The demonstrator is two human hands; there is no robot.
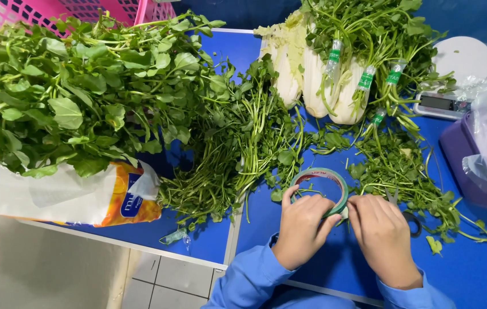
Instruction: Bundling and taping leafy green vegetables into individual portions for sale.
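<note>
Your left hand (pixel 303 226) holds the green tape roll (pixel 320 186) by its near rim, fingers curled closed around the ring, which stands tilted on the blue tabletop (pixel 209 237) directly ahead of both hands. Your right hand (pixel 382 232) meets it at the ring's right lower edge, fingertips pinched narrow at the tape's edge; what they pinch is too small to tell. The roll lies just forward of the left hand and to the left of the right, so the two are about equally near it. Dark scissors (pixel 406 214) lie partly hidden under the right hand. Loose watercress stems (pixel 237 154) spread to the left of the roll, their long axis running toward you, and more sprigs (pixel 403 171) lie to its right. Farther off, bundled greens (pixel 369 34) bound with green-and-clear tape bands rest on pale cabbages (pixel 312 74). At left, a large heap of leaves (pixel 77 91) sits on a white and orange bag (pixel 66 197), before a pink basket (pixel 9 14). A white scale (pixel 455 74) and a purple bin (pixel 466 166) lined with clear plastic stand at right.
</note>
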